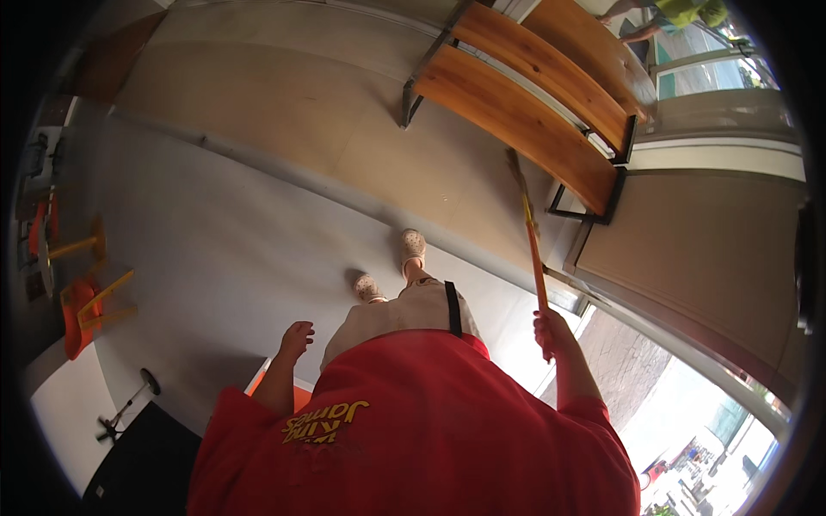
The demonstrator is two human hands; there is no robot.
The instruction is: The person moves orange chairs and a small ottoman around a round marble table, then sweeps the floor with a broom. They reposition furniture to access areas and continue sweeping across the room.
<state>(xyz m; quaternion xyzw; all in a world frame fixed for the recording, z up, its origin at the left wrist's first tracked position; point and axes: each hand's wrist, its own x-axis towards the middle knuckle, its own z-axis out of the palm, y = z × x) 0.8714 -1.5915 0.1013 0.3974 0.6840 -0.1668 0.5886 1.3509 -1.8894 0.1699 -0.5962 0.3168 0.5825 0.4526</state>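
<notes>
My right hand (548, 326) is closed around the orange handle of a long thin tool (534, 251), which looks like a duster or small broom. Its dark, bristly end points away from me, beside the near wooden bench. On the other side of my body, my left hand (297, 338) hangs over the grey floor with its fingers loosely curled and nothing in it. Between the hands are my red shirt, light trousers and beige clogs (413, 244).
Orange-brown wooden benches (516, 122) on black metal frames stand at the upper right, near a raised floor edge. An orange chair (80, 316) with yellow legs is at the left. Beside the glass at the upper right is another person (677, 14). A bright doorway opens at the lower right.
</notes>
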